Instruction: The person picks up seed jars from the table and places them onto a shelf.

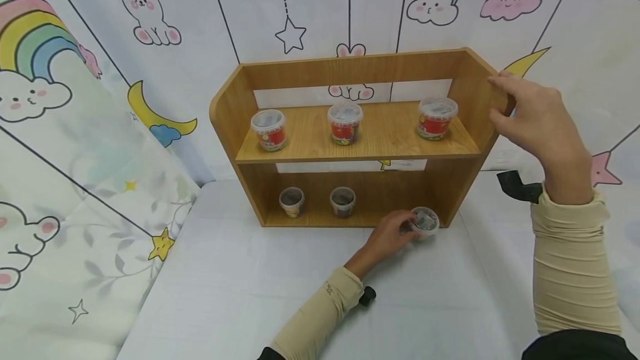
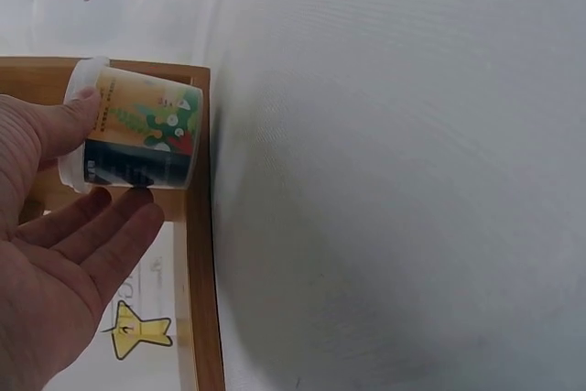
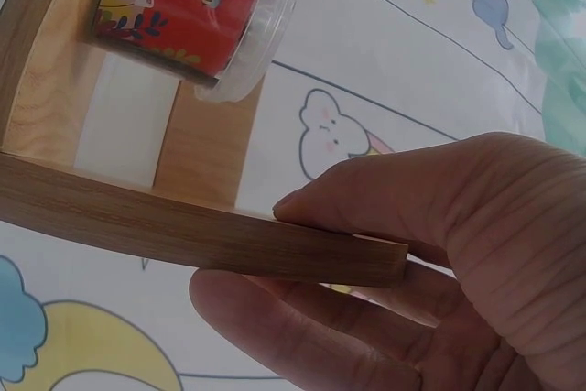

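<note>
A small lidded paper tub is at the right end of the wooden shelf's lower level, by its front edge. My left hand holds it between thumb and fingers. Close up in the left wrist view, the tub shows an orange and dark blue printed side and a white rim. My right hand grips the right side panel of the wooden shelf, high up. The right wrist view has the thumb on one face of the panel and fingers on the other.
Three red-labelled tubs with clear lids, left, middle and right, stand on the upper level. Two smaller tubs stand on the lower level. The shelf sits on a white-covered table against a cartoon-printed cloth.
</note>
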A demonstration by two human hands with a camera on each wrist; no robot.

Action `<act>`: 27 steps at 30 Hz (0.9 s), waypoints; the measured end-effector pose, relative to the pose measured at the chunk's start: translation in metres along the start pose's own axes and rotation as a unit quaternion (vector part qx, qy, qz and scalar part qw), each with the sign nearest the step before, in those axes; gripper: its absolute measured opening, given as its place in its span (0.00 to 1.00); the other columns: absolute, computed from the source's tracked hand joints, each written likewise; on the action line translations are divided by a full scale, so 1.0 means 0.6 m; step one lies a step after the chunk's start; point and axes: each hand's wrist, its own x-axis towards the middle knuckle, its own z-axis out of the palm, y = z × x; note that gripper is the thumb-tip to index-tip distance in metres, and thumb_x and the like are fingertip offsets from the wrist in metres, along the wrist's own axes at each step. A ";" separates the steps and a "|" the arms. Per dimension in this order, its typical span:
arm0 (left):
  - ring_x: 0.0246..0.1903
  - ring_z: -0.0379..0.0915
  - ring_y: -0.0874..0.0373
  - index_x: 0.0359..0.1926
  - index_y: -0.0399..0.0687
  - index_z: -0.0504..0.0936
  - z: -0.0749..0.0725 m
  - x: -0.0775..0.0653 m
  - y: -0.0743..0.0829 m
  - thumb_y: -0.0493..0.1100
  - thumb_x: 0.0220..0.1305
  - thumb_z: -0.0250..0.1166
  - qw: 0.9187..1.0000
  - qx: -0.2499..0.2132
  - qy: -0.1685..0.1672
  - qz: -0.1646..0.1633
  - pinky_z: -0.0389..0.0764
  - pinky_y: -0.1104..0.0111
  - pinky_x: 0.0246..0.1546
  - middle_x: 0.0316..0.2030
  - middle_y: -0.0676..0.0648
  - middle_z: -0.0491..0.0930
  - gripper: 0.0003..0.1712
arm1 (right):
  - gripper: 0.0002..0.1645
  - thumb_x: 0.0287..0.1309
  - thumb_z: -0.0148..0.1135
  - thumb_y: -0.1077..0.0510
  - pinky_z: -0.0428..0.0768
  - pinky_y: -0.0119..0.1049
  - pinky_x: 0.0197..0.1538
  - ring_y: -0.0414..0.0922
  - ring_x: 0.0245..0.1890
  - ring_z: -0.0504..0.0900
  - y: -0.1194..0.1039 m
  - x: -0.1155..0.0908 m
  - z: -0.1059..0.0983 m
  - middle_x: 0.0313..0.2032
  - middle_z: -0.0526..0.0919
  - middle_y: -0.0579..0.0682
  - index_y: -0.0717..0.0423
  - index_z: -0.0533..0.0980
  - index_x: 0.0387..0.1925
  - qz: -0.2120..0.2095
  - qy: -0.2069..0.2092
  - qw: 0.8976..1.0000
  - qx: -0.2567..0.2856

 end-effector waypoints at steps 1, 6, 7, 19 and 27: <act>0.44 0.70 0.70 0.46 0.47 0.80 0.000 0.001 0.000 0.41 0.58 0.74 1.000 0.000 0.001 -0.002 0.67 0.86 0.47 0.46 0.55 0.79 0.16 | 0.34 0.61 0.54 0.68 0.77 0.67 0.44 0.74 0.50 0.74 0.000 0.000 0.000 0.70 0.61 0.65 0.66 0.62 0.70 0.000 0.001 1.000 0.000; 0.44 0.70 0.71 0.47 0.48 0.80 0.002 0.003 -0.002 0.42 0.59 0.73 1.000 0.008 0.005 -0.004 0.67 0.87 0.46 0.46 0.55 0.79 0.16 | 0.34 0.61 0.54 0.68 0.78 0.66 0.43 0.74 0.49 0.74 0.000 0.000 -0.002 0.69 0.62 0.65 0.66 0.62 0.70 -0.006 0.004 1.000 -0.002; 0.44 0.70 0.71 0.47 0.48 0.80 0.003 0.003 -0.002 0.42 0.59 0.73 1.000 0.011 0.005 -0.004 0.67 0.87 0.46 0.46 0.55 0.79 0.16 | 0.34 0.61 0.54 0.68 0.78 0.67 0.43 0.74 0.49 0.74 0.000 0.000 -0.002 0.69 0.62 0.65 0.66 0.62 0.70 -0.006 0.003 1.000 -0.002; 0.36 0.70 0.71 0.49 0.54 0.79 0.005 -0.001 0.013 0.45 0.62 0.71 0.997 0.012 0.016 -0.076 0.67 0.86 0.34 0.38 0.59 0.79 0.16 | 0.35 0.61 0.54 0.68 0.77 0.67 0.44 0.75 0.50 0.73 0.000 0.000 -0.001 0.71 0.60 0.64 0.66 0.61 0.70 0.003 -0.004 1.000 0.002; 0.31 0.75 0.78 0.51 0.53 0.79 0.011 -0.004 0.026 0.42 0.63 0.70 0.991 -0.049 0.028 -0.122 0.72 0.84 0.29 0.35 0.57 0.84 0.16 | 0.35 0.62 0.54 0.68 0.77 0.67 0.44 0.74 0.50 0.74 -0.001 0.000 -0.001 0.70 0.60 0.65 0.65 0.61 0.71 0.006 -0.005 1.000 0.003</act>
